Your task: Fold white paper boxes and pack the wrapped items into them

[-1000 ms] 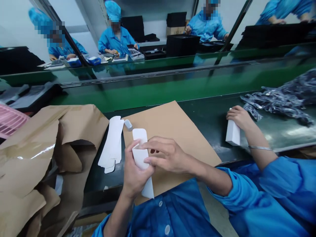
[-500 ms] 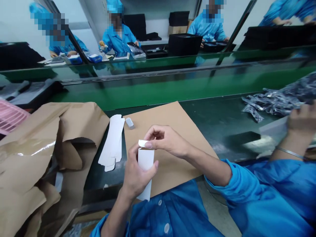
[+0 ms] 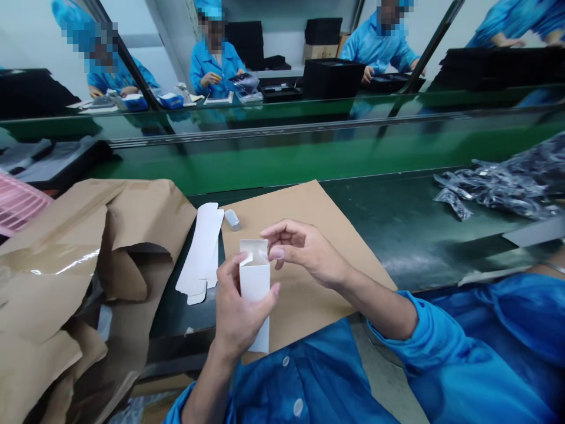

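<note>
Pale walls stand behind dark posts that splay outward toward the top, a long rail and a green panel cross in front, the dark green tabletop catches pale glare at the right, and greyish floor shows below

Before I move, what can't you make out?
White box, head view: inside bottom hidden by its front wall; part of its outside, by the left hand.
Wrapped pile, head view: contents obscured by plastic; cut off by right edge.
Pink basket, head view: cut off by left edge.
</note>
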{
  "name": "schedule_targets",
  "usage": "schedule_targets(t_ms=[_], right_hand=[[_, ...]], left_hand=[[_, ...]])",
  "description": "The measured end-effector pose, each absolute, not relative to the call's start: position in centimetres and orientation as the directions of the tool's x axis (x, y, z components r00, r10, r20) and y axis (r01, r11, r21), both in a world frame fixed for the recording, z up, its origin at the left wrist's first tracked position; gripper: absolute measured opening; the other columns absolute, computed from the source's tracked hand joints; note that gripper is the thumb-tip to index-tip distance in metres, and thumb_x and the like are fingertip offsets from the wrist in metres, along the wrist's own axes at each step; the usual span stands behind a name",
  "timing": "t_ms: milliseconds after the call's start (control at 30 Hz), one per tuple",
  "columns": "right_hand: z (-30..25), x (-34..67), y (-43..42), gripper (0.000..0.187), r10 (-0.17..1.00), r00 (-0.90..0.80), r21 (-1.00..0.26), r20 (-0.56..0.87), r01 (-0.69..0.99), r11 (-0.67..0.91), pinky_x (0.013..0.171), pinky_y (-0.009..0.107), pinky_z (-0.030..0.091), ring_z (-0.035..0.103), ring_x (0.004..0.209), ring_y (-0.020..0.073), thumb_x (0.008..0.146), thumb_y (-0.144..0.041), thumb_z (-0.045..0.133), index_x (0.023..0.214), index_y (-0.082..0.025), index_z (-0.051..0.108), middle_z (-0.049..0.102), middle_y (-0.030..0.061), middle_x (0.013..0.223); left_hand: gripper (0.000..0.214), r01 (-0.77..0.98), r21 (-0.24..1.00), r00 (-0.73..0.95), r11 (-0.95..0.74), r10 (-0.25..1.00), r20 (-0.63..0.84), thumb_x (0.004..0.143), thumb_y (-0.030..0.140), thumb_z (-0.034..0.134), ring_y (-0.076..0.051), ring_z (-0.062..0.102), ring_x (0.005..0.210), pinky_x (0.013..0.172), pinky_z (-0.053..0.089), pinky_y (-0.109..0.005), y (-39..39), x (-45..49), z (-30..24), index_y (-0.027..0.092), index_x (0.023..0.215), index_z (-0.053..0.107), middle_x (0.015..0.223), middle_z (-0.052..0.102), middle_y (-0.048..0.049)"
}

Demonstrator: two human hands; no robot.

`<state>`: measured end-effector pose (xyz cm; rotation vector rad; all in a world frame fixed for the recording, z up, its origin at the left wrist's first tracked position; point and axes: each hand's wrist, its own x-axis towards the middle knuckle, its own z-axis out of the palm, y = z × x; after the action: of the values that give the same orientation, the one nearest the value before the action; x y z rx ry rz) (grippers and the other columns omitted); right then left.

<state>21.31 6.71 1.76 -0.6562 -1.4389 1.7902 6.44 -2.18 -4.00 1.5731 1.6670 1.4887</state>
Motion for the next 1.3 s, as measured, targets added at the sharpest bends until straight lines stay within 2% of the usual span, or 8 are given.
schedule_targets(t_ms=[167, 267, 467, 600, 767, 867, 1000, 1300], right_hand=[[1.5, 21.1, 6.3, 0.022, 0.814, -0.581, -0.984, 0.0, -0.143, -0.102, 0.059, 0.022, 0.045, 0.056, 0.067, 0.0098, 0.075, -0.026, 0.076, 0.089, -0.016, 0.063, 0.061, -0.0012, 0.077], [1.6, 21.2, 6.2, 0.017, 0.805, -0.592, -0.997, 0.042, -0.074, -0.003, 0.061, 0.023, 0.044, 0.056, 0.068, 0.0094, 0.075, -0.021, 0.075, 0.087, -0.016, 0.064, 0.063, -0.0012, 0.079], [2.0, 21.5, 5.6, 0.02, 0.751, -0.619, -0.974, 0.228, -0.145, 0.176, 0.073, 0.027, 0.048, 0.062, 0.09, 0.0152, 0.078, -0.026, 0.074, 0.096, -0.018, 0.072, 0.068, 0.0047, 0.1], [2.0, 21.2, 5.3, 0.014, 0.803, -0.574, -0.987, 0.158, -0.084, 0.134, 0.074, 0.028, 0.048, 0.063, 0.088, 0.015, 0.079, -0.025, 0.074, 0.091, -0.018, 0.072, 0.069, 0.0039, 0.098], [1.9, 20.9, 4.8, 0.011, 0.839, -0.533, -0.993, 0.111, -0.094, 0.072, 0.075, 0.03, 0.049, 0.064, 0.087, 0.0158, 0.079, -0.026, 0.074, 0.085, -0.017, 0.071, 0.069, 0.0039, 0.095], [2.0, 20.7, 4.6, 0.01, 0.854, -0.504, -0.992, 0.125, -0.075, 0.101, 0.076, 0.031, 0.049, 0.064, 0.086, 0.016, 0.079, -0.027, 0.074, 0.083, -0.017, 0.071, 0.07, 0.0039, 0.092], [2.0, 20.5, 4.5, 0.012, 0.871, -0.48, -0.994, 0.104, -0.085, 0.072, 0.074, 0.031, 0.05, 0.065, 0.085, 0.0169, 0.08, -0.028, 0.073, 0.083, -0.017, 0.07, 0.071, 0.0042, 0.089], [1.8, 20.9, 4.2, 0.002, 0.852, -0.496, -0.985, 0.166, -0.046, 0.165, 0.077, 0.03, 0.05, 0.065, 0.09, 0.0158, 0.082, -0.02, 0.069, 0.082, -0.019, 0.071, 0.07, 0.0032, 0.094]], left_hand=[[0.064, 0.538, 0.786, -0.19, -0.304, 0.865, 0.464, 0.07, 0.027, 0.076, -0.019, 0.066, 0.097, 0.075, 0.058, -0.03, -2.2, 6.3, -4.0, 0.024, 0.124, 0.041, 0.12, 0.051, -0.0072], [0.063, 0.573, 0.747, -0.131, -0.338, 0.862, 0.49, 0.071, 0.024, 0.075, -0.018, 0.065, 0.098, 0.079, 0.057, -0.028, -2.1, 6.4, -3.8, 0.024, 0.124, 0.041, 0.117, 0.053, -0.0064], [0.063, 0.499, 0.813, -0.173, -0.3, 0.885, 0.433, 0.071, 0.022, 0.074, -0.016, 0.067, 0.093, 0.073, 0.057, -0.025, -2.4, 6.7, -3.5, 0.024, 0.123, 0.039, 0.11, 0.057, -0.0046], [0.067, 0.457, 0.843, -0.201, -0.285, 0.89, 0.41, 0.072, 0.022, 0.074, -0.018, 0.068, 0.094, 0.074, 0.058, -0.028, -2.6, 6.9, -3.7, 0.023, 0.127, 0.036, 0.112, 0.059, -0.0064], [0.104, 0.54, 0.805, -0.151, -0.246, 0.912, 0.381, 0.076, 0.027, 0.071, -0.022, 0.069, 0.093, 0.075, 0.058, -0.036, -2.6, 6.6, -3.8, 0.022, 0.152, 0.001, 0.107, 0.066, -0.0078], [0.1, 0.675, 0.711, -0.132, -0.195, 0.917, 0.377, 0.076, 0.032, 0.071, -0.026, 0.069, 0.099, 0.073, 0.059, -0.037, -2.6, 6.2, -3.5, 0.024, 0.153, 0.007, 0.123, 0.063, -0.0127], [0.093, 0.774, 0.596, -0.042, -0.212, 0.923, 0.383, 0.079, 0.03, 0.068, -0.03, 0.057, 0.124, 0.091, 0.056, -0.04, -2.6, 6.1, -3.0, 0.027, 0.153, 0.012, 0.146, 0.048, -0.0141], [0.092, 0.743, 0.619, 0.014, -0.254, 0.931, 0.366, 0.085, 0.032, 0.062, -0.031, 0.053, 0.128, 0.094, 0.055, -0.043, -2.7, 6.4, -3.2, 0.023, 0.155, 0.002, 0.149, 0.044, -0.0178]])
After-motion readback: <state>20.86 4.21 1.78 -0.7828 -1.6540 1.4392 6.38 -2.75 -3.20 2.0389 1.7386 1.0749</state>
